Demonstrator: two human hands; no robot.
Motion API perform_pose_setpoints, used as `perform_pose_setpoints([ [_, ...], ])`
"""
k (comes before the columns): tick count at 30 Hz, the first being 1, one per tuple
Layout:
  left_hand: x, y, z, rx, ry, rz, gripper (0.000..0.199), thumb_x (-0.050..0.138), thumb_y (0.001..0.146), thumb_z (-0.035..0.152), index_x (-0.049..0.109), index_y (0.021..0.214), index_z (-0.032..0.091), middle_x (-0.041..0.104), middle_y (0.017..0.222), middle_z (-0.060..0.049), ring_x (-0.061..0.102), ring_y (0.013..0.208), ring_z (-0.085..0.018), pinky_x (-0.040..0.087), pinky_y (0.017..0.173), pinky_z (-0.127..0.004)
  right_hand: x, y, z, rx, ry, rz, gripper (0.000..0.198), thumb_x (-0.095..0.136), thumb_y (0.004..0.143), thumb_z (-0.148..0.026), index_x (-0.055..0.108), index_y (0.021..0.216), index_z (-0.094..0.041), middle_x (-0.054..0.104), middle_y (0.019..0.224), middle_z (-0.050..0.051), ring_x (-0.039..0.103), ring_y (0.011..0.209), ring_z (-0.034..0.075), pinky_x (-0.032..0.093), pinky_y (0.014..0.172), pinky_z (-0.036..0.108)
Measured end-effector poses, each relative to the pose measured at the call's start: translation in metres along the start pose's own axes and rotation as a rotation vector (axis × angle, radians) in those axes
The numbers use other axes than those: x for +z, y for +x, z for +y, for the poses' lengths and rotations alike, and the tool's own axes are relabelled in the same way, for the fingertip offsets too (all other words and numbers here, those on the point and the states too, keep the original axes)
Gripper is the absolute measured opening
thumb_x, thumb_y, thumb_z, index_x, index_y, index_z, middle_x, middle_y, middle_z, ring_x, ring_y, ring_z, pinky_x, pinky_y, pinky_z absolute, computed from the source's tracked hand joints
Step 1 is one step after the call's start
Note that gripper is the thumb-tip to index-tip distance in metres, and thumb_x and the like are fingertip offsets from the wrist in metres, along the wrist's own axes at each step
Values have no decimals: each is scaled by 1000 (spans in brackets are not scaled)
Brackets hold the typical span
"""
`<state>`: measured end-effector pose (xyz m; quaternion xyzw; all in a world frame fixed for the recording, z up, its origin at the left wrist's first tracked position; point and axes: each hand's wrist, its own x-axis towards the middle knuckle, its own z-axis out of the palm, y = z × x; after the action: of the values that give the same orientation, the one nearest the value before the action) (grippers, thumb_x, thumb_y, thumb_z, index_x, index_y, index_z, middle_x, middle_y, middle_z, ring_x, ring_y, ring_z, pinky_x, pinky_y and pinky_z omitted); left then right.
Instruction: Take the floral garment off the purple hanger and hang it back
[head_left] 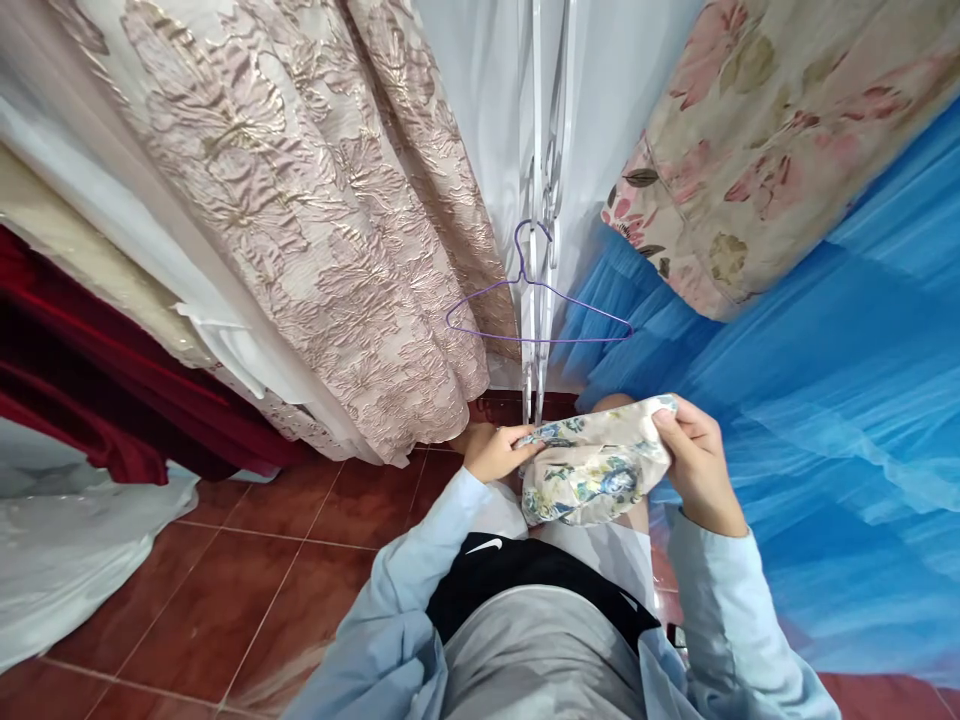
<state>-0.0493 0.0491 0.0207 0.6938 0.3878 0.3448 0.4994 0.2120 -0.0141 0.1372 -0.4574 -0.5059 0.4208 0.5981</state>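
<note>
A folded piece of cream fabric with blue and yellow flowers point(592, 470) is stretched between my two hands, just above my lap. My left hand point(496, 453) pinches its left end, thumb and fingers closed on the edge. At the upper right corner, my right hand point(697, 460) grips it with the thumb on top. What sort of garment or cloth it is, I cannot make out. Beyond the fabric, a purple wire hanger point(538, 310) hangs by its hook from a white chain-like strip point(531, 180), with nothing on it.
A pink and gold brocade garment point(322, 220) hangs at the left, with dark red velvet point(75, 370) farther left. Blue tulle point(847, 400) and a pink floral cloth point(750, 170) hang close on my right. Reddish floor tiles point(277, 570) lie below.
</note>
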Motion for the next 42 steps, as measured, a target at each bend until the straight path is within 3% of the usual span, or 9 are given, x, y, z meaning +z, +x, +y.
perform_pose_setpoints([
  [3,-34,2,-12,25,209,8,16,67,80,23,75,92,17,75,88,-2,64,80,-17,48,78,-27,-8,-1,1,21,48,56,35,77,81,-57,66,79,-23,57,61,1,46,49,16,35,44,27],
  [7,-65,3,-21,36,233,113,9,60,74,19,68,76,15,67,77,-1,59,76,-16,43,71,-25,-10,10,13,-17,-62,10,32,75,85,-52,69,79,-21,61,67,2,50,56,16,38,50,27],
  [11,-69,-5,-11,66,179,104,13,48,75,22,57,68,16,56,68,0,50,69,-16,38,68,-26,-15,55,31,-204,-175,116,41,72,85,-59,65,74,-21,55,67,0,45,60,15,36,54,26],
  [14,-64,-13,-2,83,196,148,17,46,75,24,42,60,18,44,62,0,42,63,-14,33,64,-27,-10,101,33,-277,-168,71,47,69,85,-65,60,73,-21,50,67,-2,42,61,14,34,55,26],
  [18,-64,-19,1,93,116,291,19,46,75,27,38,60,19,37,60,1,36,61,-14,28,60,-27,23,153,21,-303,-199,-89,51,63,87,-69,51,71,-22,43,68,-2,38,63,14,33,58,27],
  [24,-89,-24,-13,48,61,474,15,50,74,31,53,67,18,48,66,0,42,66,-15,35,64,-26,84,202,25,-300,-325,-124,45,61,88,-57,46,65,-21,42,65,-3,38,67,14,32,64,27],
  [30,-112,-21,-33,-1,195,511,11,51,72,26,52,65,18,46,63,2,41,66,-14,33,64,-24,87,210,41,-79,-319,-193,38,59,89,-47,51,63,-20,44,61,-3,38,61,12,29,59,27],
  [35,-97,-5,-36,29,143,507,19,51,74,28,43,59,19,42,61,2,39,63,-13,33,62,-25,86,202,40,-148,-354,-127,44,63,88,-52,44,62,-21,41,60,-4,36,63,12,29,59,26],
  [42,-91,4,-41,59,159,500,14,52,78,24,59,68,17,56,69,-1,50,71,-17,40,70,-26,89,197,40,87,-110,-151,51,72,79,-61,45,61,-22,40,53,-6,32,51,9,25,49,25],
])
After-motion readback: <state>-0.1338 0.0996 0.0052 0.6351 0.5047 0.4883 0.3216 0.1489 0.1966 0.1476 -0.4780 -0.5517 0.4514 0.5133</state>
